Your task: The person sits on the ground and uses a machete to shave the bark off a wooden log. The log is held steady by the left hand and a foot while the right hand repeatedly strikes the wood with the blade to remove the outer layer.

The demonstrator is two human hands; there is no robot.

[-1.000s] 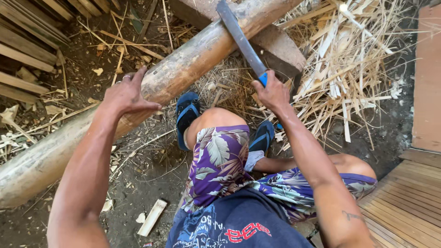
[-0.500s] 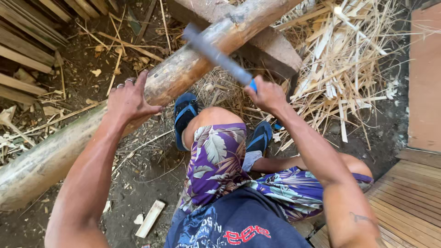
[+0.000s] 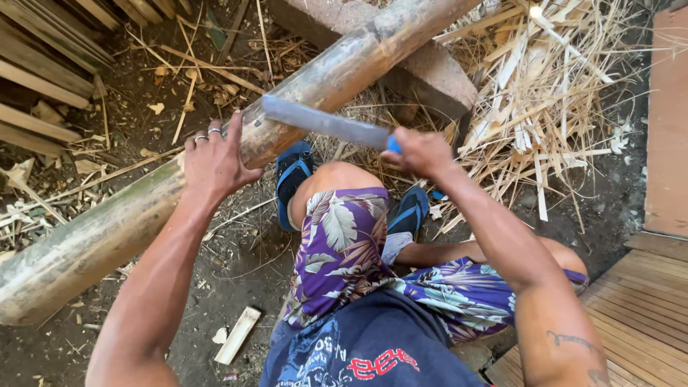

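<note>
Bamboo pole [image 3: 301,107] lies propped on a block [image 3: 430,68]; left hand [image 3: 215,161] spreads wide to steady it, right hand [image 3: 423,152] grips a knife [image 3: 322,123] over it.

— What is the left hand [image 3: 213,162] doing?

— It lies flat on the thick bamboo pole [image 3: 136,215], fingers spread, rings on two of them. The pole runs slantwise from lower left to upper right, its upper part resting on a wooden block [image 3: 437,72].

— And the right hand [image 3: 419,152]?

— Closed around the blue handle of a long machete [image 3: 326,123] (the blade looks blurred), which points left with its tip over the pole.

— What's underneath?

— Blue flip-flops [image 3: 292,179] on bare dirt, a knee in purple floral shorts [image 3: 340,247] between the arms, and a heap of pale bamboo strips [image 3: 545,107] to the right.
</note>
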